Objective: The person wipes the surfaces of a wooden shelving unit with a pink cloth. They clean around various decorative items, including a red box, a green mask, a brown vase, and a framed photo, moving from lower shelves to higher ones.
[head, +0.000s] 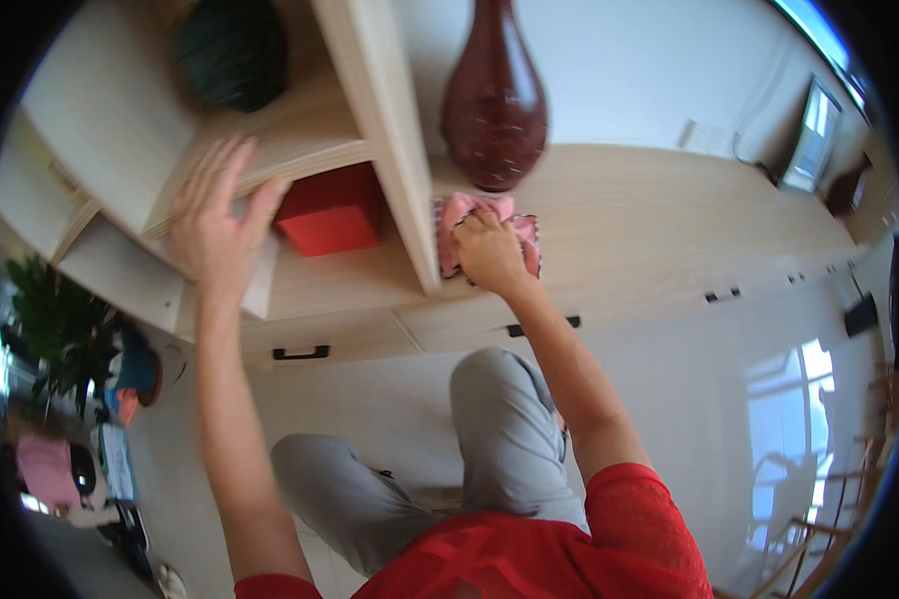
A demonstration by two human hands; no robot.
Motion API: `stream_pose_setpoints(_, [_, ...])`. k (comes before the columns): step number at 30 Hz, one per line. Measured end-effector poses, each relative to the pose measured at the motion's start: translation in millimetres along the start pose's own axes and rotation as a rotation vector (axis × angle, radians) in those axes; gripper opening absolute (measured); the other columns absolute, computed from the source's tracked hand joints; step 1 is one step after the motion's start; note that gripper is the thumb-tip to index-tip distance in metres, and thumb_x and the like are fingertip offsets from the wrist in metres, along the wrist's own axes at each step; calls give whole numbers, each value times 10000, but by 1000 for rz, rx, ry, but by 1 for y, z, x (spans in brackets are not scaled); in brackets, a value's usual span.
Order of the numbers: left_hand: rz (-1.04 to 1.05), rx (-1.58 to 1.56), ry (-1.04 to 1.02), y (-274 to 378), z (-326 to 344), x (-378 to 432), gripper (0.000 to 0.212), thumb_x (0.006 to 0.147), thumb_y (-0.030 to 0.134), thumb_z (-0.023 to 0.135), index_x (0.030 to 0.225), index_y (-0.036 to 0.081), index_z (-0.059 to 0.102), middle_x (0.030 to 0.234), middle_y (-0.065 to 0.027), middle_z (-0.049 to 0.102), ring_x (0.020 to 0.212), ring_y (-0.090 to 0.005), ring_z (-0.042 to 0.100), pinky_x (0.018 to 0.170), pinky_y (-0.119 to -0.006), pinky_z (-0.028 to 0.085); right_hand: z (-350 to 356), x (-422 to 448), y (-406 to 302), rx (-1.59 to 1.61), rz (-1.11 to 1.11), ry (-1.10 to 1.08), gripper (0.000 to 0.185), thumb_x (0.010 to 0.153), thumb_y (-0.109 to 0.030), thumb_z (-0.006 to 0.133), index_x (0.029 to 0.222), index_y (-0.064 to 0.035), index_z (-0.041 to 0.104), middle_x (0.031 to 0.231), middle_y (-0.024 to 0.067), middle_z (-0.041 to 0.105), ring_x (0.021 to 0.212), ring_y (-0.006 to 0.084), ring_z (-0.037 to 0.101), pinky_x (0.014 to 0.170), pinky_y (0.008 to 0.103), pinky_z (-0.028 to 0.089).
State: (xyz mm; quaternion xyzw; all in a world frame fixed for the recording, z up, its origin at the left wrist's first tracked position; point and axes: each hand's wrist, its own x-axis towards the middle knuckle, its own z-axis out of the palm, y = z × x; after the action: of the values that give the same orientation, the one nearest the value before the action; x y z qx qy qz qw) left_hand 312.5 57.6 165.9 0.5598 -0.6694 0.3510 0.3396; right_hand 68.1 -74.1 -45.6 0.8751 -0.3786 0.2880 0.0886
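My right hand [491,251] presses a crumpled pink cloth [453,213] with a dark patterned edge onto the pale wood cabinet top [637,217]. Just behind the cloth stands a dark red bulbous vase [494,112] with a narrow neck, apart from my fingers. My left hand [221,213] is spread at the front of the shelf unit [408,150], holding nothing; whether it touches the shelf edge is unclear. Beside that hand, a red box [333,221] sits in the lower compartment. A dark green rounded object [232,56], blurred, rests in the compartment above.
Black handles [300,353] stick out from the drawer fronts below. Toward the right end of the cabinet stands a framed panel [813,138], near a wall socket [704,138] with a cable. A potted plant [64,322] is on the floor at left. Wooden chairs [816,531] stand at lower right.
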Motion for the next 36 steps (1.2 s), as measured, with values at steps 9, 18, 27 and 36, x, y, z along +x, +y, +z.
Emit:
stream_pose_setpoints(9, [-15, -27, 111, 4, 8, 8, 551, 743, 518, 704, 1102, 101, 671, 1186, -77, 642, 1165, -244, 559, 928, -415, 410, 34, 62, 29, 33, 192, -191, 375, 863, -246, 500, 1184, -70, 581, 1090, 152, 594, 1116, 352, 506, 935, 470, 407])
stream_pose_setpoints(18, [-57, -91, 114, 7, -1, 4, 550, 755, 464, 709, 1127, 64, 640, 1227, -104, 610, 1219, -278, 511, 1027, -453, 351, -44, -25, -18, 178, -63, 61, 86, 805, -124, 583, 840, -47, 597, 927, 120, 595, 984, 330, 526, 842, 429, 420])
stream_pose_setpoints(27, [-80, -61, -26, 13, -19, -14, 672, 837, 322, 652, 1392, 41, 397, 1468, -155, 349, 1383, -315, 271, 1134, -476, 177, -175, 12, -29, 1622, 541, 581, 263, 982, -134, 455, 1157, 21, 576, 1066, 71, 607, 896, 126, 583, 782, 264, 496])
stream_pose_setpoints(36, [-172, -311, 74, 38, -33, -80, 536, 784, 106, 674, 1284, 22, 500, 1398, -162, 439, 1263, -325, 448, 1020, -444, 372, -256, 135, -97, -200, -445, 779, 190, 758, -74, 591, 943, -66, 633, 1125, 81, 538, 1083, 239, 509, 838, 397, 418])
